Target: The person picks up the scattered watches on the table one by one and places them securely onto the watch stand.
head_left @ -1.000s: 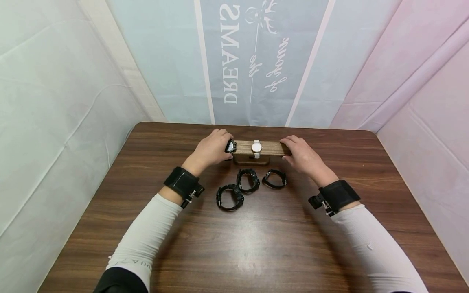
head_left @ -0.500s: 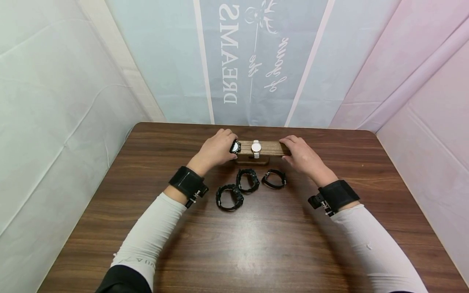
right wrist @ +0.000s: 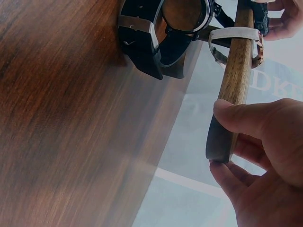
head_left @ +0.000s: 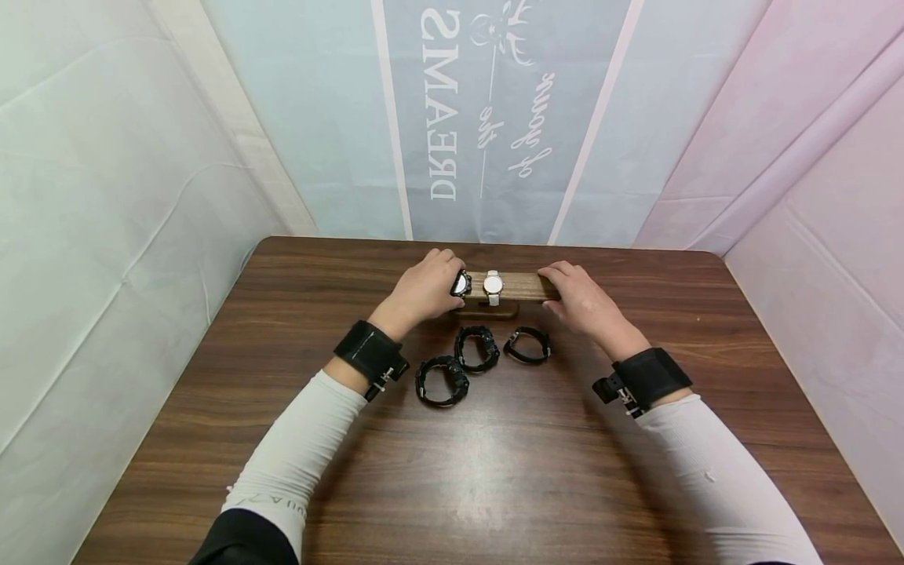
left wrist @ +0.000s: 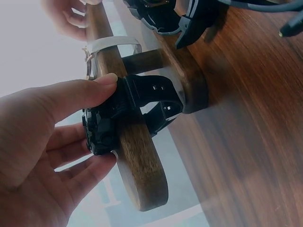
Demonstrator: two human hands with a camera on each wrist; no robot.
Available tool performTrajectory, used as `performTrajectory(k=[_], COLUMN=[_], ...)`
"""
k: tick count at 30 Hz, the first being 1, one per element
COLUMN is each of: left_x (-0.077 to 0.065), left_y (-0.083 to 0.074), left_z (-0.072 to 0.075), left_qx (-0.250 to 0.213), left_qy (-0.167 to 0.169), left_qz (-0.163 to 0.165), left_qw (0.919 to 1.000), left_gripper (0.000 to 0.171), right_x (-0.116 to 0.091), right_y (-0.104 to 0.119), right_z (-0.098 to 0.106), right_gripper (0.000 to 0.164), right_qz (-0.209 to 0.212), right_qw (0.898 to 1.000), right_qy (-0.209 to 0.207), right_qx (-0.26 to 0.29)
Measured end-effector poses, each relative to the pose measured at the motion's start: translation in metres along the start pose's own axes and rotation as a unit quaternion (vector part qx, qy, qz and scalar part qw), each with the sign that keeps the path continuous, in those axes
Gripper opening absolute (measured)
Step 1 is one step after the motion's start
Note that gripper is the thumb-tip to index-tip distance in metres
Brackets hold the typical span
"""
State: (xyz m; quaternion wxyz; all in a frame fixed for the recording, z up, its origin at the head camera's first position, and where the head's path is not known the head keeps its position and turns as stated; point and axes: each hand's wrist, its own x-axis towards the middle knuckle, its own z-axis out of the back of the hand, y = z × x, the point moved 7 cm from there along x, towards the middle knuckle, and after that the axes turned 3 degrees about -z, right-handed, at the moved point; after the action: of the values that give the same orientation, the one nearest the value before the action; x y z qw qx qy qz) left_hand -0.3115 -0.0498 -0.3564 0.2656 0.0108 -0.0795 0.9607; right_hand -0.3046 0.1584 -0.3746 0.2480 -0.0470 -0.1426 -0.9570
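A wooden watch stand [head_left: 523,286] stands near the back of the table, its bar running crosswise over a base. My left hand [head_left: 422,289] pinches a black watch [left wrist: 100,130] between thumb and fingers; the watch's buckled strap loops around the bar, whose left end [left wrist: 146,177] sticks out past it. Just right of it, a white-strapped watch [head_left: 493,284] also hangs round the bar, a small gap between the two. My right hand [head_left: 586,304] grips the bar's right end, thumb [right wrist: 232,113] on one side and fingers on the other.
In front of the stand lie three black watches with closed straps: one at the front left [head_left: 441,382], one in the middle [head_left: 478,349] and one at the right [head_left: 527,345]. The first two touch or nearly touch. A printed cloth [head_left: 515,212] hangs behind the table [head_left: 466,471].
My left hand has slid the black watch rightward along the bar, closer to the white-strapped watch. My right hand has stayed on the bar's right end.
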Motion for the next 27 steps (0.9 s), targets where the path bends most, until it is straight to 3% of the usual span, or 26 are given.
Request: performTrajectory(k=[27], left_x=[0.010], left_y=[-0.017], left_z=[-0.004], left_qx=[0.019], left_qy=[0.012], left_qz=[-0.011], left_qw=[0.9997], left_gripper=[0.059], right_x=[-0.001], right_y=[-0.001], right_z=[0.000], right_gripper=[0.054], right_qz=[0.004], right_qw=[1.000], right_qy=[-0.008], right_qx=[0.004])
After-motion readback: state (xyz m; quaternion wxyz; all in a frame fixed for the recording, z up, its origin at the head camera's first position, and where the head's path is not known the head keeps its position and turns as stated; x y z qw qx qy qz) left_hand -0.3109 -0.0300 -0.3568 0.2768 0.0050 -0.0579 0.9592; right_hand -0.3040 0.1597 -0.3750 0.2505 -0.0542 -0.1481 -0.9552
